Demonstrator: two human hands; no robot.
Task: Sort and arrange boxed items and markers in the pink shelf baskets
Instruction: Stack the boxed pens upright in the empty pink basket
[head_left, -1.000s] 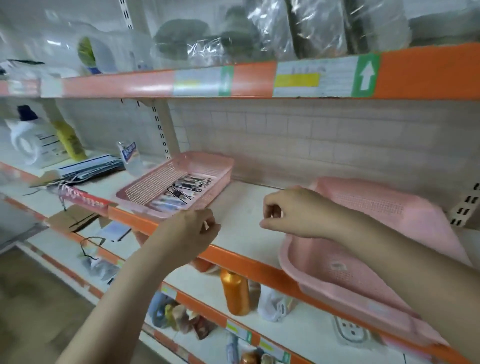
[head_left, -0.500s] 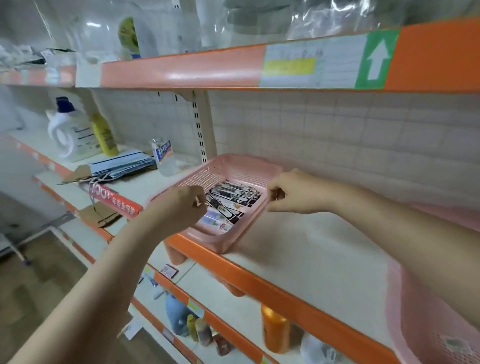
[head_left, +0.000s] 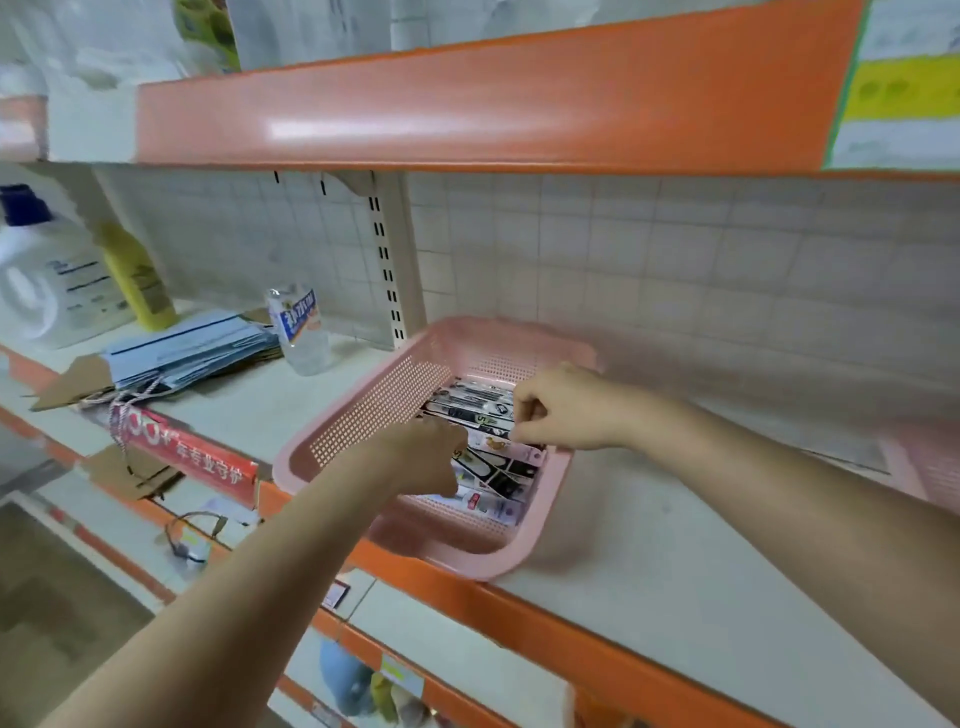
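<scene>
A pink perforated basket (head_left: 374, 410) sits on the middle shelf, its front corner over the orange shelf edge. Inside lie several flat boxed items (head_left: 498, 480) with black and white print. My left hand (head_left: 423, 457) reaches into the basket from the front, fingers curled down onto the boxes; what it holds is hidden. My right hand (head_left: 563, 410) is over the basket's right rim, its thumb and fingers pinching the edge of a boxed item (head_left: 524, 451). A second pink basket (head_left: 935, 467) shows at the far right edge.
A clear bottle (head_left: 301, 332), a stack of flattened cardboard (head_left: 182, 353), a white detergent jug (head_left: 47, 275) and a yellow bottle (head_left: 137, 280) stand on the shelf to the left. The upper orange shelf (head_left: 467, 98) overhangs. Bottles sit on lower shelves.
The view has moved left and closer to the left basket. Both hands went from above its rim down into it, onto the boxed items.
</scene>
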